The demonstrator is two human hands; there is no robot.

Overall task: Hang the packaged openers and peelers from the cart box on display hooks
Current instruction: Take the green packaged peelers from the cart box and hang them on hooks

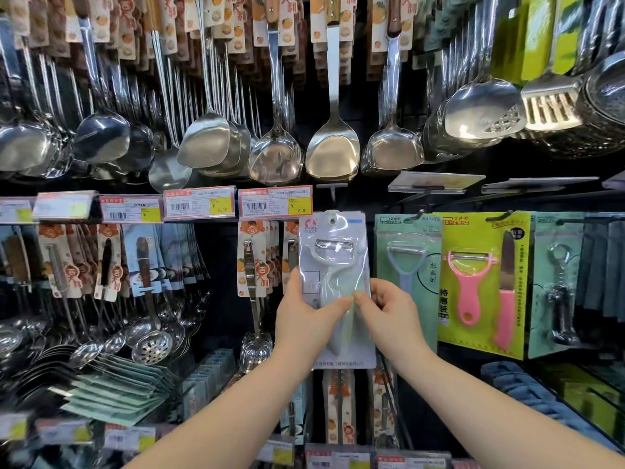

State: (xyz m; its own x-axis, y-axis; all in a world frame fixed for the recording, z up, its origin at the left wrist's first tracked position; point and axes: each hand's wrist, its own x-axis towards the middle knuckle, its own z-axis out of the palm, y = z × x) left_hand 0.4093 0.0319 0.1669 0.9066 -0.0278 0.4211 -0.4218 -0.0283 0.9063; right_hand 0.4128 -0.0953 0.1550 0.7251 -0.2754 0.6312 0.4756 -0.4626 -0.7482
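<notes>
Left hand (pixel 304 319) and right hand (pixel 392 319) pinch peeler pack (pixel 333 252) between them.

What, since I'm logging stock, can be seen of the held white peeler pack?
The white peeler pack is a pale card with a red logo top left and a clear blister over a white peeler, metal blade uppermost. It stands upright left of a green peeler pack, hang hole on top. The left hand grips its left edge; the right hand pinches its lower middle.

Peeler pack (pixel 333 282) before the display wall, left hand (pixel 304 316) and right hand (pixel 389 316) holding its sides.
It sits below the spatulas (pixel 333 147), below-right of the price tags (pixel 275 203), left of 2 more carded peelers (pixel 407 265).
</notes>
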